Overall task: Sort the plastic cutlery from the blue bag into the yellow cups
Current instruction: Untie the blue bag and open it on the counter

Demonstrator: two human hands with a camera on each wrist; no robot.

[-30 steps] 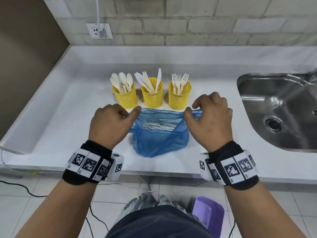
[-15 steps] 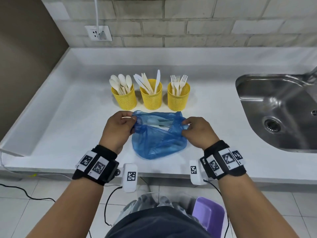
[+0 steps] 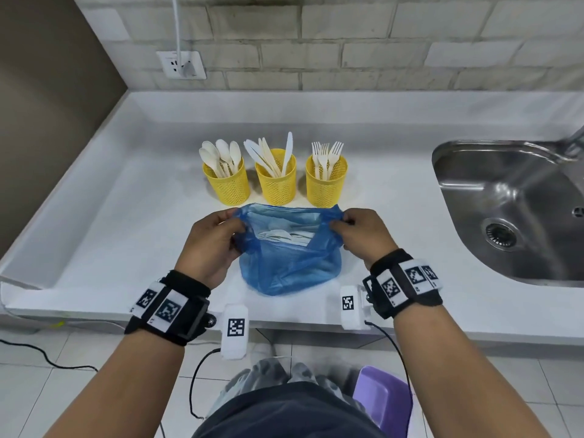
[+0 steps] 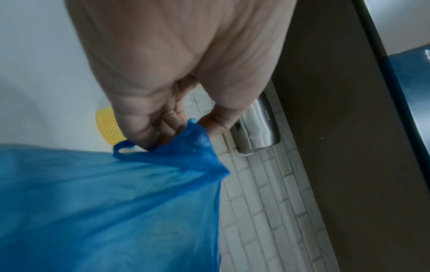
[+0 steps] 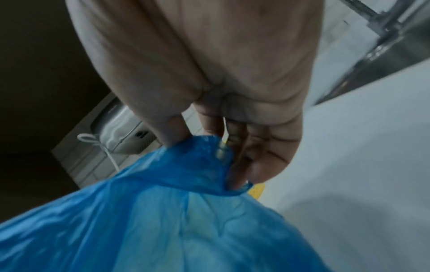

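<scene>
Hands spread the blue bag (image 3: 289, 267): left hand (image 3: 210, 245) and right hand (image 3: 363, 237) each pinch its rim. Next, apparently, one must let go to lift out white cutlery (image 3: 284, 237).

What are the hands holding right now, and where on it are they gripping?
Both hold the blue bag by its open rim: the left hand pinches the left edge, the right hand the right edge, spreading the mouth open.
</scene>
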